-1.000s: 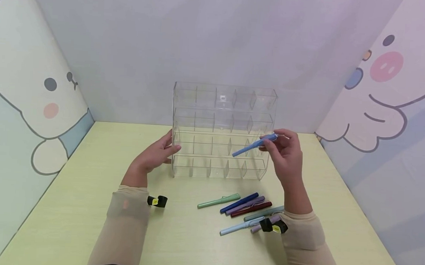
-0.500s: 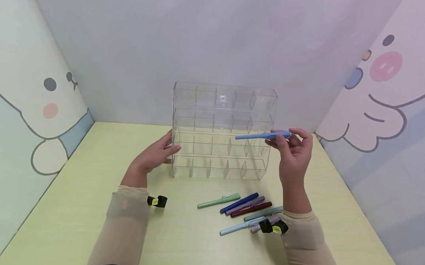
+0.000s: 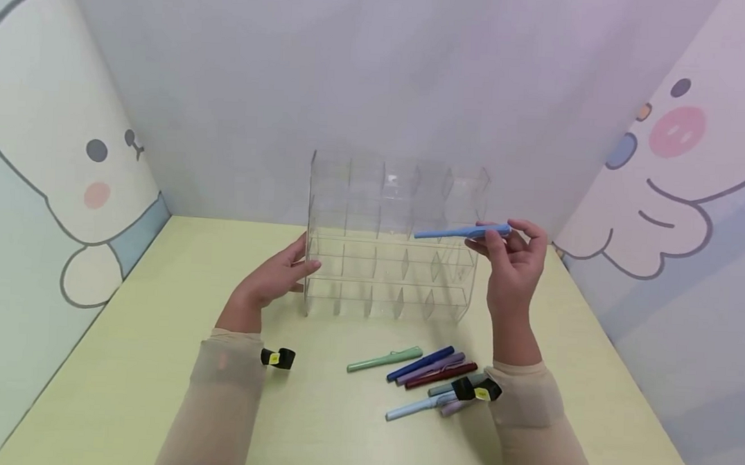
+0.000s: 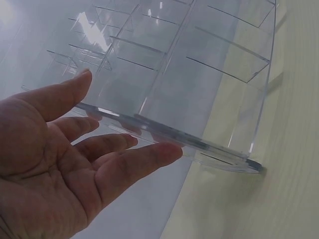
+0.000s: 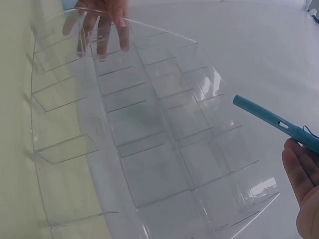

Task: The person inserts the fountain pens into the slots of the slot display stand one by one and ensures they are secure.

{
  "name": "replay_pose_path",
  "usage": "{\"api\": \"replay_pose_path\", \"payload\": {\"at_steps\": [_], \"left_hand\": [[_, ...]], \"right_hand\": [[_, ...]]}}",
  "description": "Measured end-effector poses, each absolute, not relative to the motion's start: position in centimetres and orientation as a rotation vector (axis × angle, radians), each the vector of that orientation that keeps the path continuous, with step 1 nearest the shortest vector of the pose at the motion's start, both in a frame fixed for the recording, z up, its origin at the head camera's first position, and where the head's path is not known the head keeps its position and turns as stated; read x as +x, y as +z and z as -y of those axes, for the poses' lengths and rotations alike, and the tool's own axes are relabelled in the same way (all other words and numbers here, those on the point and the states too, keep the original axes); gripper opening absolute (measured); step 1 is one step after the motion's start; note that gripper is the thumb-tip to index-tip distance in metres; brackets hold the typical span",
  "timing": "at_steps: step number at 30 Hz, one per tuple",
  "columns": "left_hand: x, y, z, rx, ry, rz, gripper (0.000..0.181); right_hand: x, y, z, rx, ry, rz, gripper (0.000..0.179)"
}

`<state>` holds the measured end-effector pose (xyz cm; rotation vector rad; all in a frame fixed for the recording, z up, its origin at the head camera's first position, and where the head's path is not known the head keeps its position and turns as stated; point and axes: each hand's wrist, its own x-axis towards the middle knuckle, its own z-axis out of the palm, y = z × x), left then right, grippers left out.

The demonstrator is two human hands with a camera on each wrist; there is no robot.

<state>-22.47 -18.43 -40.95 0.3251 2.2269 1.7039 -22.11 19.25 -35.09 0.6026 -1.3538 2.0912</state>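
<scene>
A clear acrylic pen rack (image 3: 390, 254), with several stepped rows of compartments, stands upright on the table. My left hand (image 3: 277, 273) is at its left side; in the left wrist view the fingertips (image 4: 167, 152) rest against the outer face of the side panel and the thumb reaches over its edge. My right hand (image 3: 513, 266) pinches a blue pen (image 3: 444, 233) by its cap end, between thumb and fingers. The pen is nearly level, its free end pointing left in front of the rack's upper rows. In the right wrist view the pen (image 5: 264, 115) shows beside the rack's compartments.
In front of the rack lie several pens: a light green pen (image 3: 384, 360), a dark blue pen (image 3: 419, 363), a purple pen (image 3: 430, 369), a dark red pen (image 3: 441, 376) and a pale blue pen (image 3: 411, 409). The right wrist camera (image 3: 476, 390) overlaps others. A grey wall (image 3: 379, 73) stands behind.
My right hand has moved right and slightly up, turning the blue pen from slanted to almost level. My left hand stays at the rack's side. The head view has shifted slightly.
</scene>
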Motion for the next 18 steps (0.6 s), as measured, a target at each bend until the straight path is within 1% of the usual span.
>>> {"api": "replay_pose_path", "payload": {"at_steps": [7,18], "left_hand": [[-22.3,-41.1,18.5,0.352,1.699,-2.232,0.073],[-22.2,-41.3,18.6,0.321,1.694,-2.254,0.077]], "right_hand": [[-24.3,-33.5,-18.6,0.584,2.104,1.35,0.034],[-27.8,-29.3,-16.6,0.612,2.102,1.433,0.035]]}}
